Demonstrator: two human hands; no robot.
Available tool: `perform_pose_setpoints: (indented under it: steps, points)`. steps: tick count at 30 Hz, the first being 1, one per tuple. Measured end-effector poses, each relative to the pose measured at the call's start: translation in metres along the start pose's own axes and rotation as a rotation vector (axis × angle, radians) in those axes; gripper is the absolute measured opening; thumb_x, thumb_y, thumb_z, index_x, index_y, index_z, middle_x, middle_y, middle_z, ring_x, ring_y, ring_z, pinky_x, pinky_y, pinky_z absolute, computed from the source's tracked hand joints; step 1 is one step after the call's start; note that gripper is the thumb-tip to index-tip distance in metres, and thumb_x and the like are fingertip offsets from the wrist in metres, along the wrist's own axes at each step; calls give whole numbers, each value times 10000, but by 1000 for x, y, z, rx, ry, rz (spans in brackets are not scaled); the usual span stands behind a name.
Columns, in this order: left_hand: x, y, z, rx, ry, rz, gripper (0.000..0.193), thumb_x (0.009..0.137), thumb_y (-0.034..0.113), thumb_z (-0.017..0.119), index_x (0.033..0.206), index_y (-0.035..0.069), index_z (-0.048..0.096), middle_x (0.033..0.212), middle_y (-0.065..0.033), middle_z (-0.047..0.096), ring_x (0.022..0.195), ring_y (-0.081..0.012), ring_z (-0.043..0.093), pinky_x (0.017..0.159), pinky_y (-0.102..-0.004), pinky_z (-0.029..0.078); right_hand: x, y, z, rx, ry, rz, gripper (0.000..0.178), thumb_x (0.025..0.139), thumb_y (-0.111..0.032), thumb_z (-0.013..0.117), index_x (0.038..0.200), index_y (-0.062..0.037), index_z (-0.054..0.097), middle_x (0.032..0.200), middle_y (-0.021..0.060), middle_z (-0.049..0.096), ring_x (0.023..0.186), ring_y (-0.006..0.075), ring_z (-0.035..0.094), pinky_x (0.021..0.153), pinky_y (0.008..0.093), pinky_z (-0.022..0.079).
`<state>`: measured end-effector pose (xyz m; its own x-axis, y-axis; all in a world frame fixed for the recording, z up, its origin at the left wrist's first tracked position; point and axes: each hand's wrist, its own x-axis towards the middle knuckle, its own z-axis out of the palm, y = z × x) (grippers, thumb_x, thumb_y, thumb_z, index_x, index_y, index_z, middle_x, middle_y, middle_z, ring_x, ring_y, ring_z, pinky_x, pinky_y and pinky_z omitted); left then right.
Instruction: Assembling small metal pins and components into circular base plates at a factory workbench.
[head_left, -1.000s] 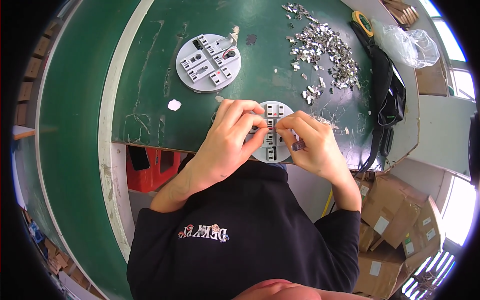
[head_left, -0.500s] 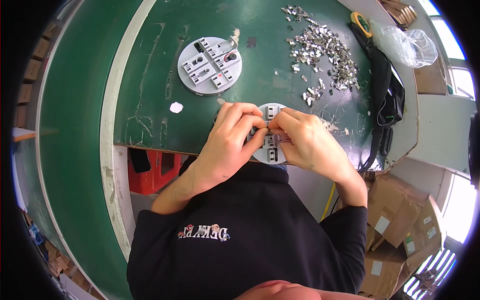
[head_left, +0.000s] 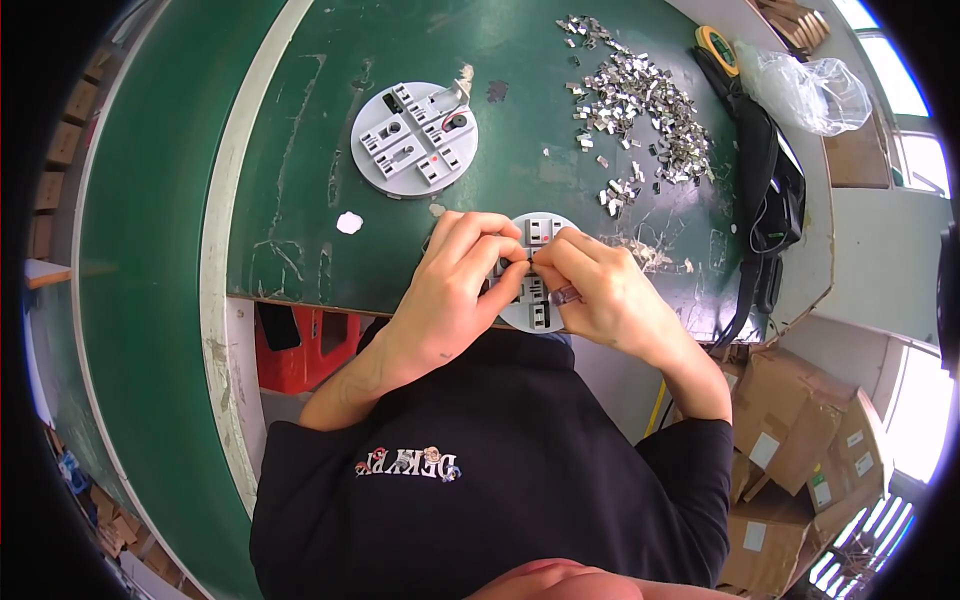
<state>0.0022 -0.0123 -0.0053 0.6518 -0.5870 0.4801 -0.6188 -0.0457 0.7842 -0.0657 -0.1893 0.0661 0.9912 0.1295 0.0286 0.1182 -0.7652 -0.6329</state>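
Note:
At the near edge of the green table, a round grey fixture plate [head_left: 538, 291] with raised slotted blocks lies partly hidden under my hands. Over its middle, the thumb and fingertips of my left hand [head_left: 452, 275] are pinched together. My right hand [head_left: 608, 298], with a ring on one finger, pinches from the other side, its fingertips almost meeting the left ones. Whatever lies between the fingertips is too small and too covered to make out. Farther off to the left, a larger round grey plate [head_left: 412, 150] carries similar blocks, an upright bracket and a small black round part.
A loose heap of small shiny metal pieces [head_left: 650, 105] spreads over the far right of the green table [head_left: 290, 180]. Beside it lie a black bag [head_left: 768, 180], a yellow-and-black tool [head_left: 717, 48] and a clear plastic bag [head_left: 815, 90]. Cardboard boxes [head_left: 790, 430] stand at the right.
My right hand has turned slightly, baring the ring and more of the near plate. Fingertips stay pinched over its middle. The whole view has shifted a little.

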Motion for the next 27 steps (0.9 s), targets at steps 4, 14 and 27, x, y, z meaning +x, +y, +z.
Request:
perform_pose_setpoints:
  steps: [4,14,27]
  points:
    - [-2,1,-5,5,-34,-5,264,788,1,727,1025,25,614,1156,-86,577,956,-236,513,868,-339,439,2,-3,-6,201,83,25,120,785,93,618,740,-15,593,677,62,570,548,172,470,517,267,388]
    - [4,9,-8,31,-237,4,889,694,246,863,1416,-25,419,1431,-187,438,1304,-342,427,1099,-446,380,10,-10,14,1249,400,-155,402,968,-121,443,571,-127,380,510,-3,358,474,118,275,437,257,302]
    - [4,4,-4,76,-282,15,987,644,274,879,1422,-79,384,1435,-220,426,1339,-363,407,1114,-436,384,9,-10,37,1198,563,-164,495,1044,-206,340,555,-143,309,493,5,339,464,106,230,423,262,278]
